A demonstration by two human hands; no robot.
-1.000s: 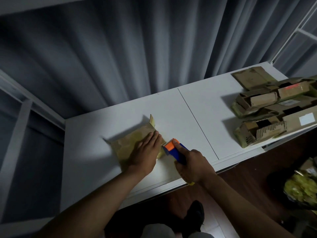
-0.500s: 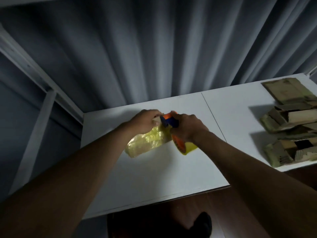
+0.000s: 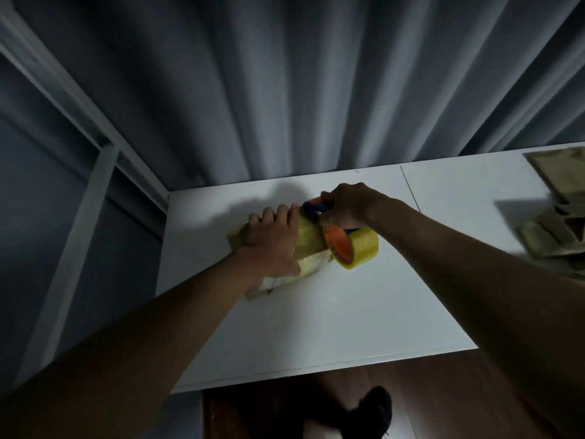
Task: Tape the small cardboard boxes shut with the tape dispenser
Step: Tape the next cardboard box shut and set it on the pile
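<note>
Cardboard box (image 3: 308, 248) under flat left hand (image 3: 273, 239), tape dispenser (image 3: 345, 240) gripped in right hand (image 3: 348, 204).

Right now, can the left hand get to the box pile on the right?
Probably not: the left hand is pressing the box, and the right hand with the dispenser lies between it and the pile.

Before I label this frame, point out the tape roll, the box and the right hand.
tape roll (image 3: 364, 250), head view, yellow outer band.
box (image 3: 308, 240), head view, taped top.
right hand (image 3: 348, 205), head view, back of hand.
</note>
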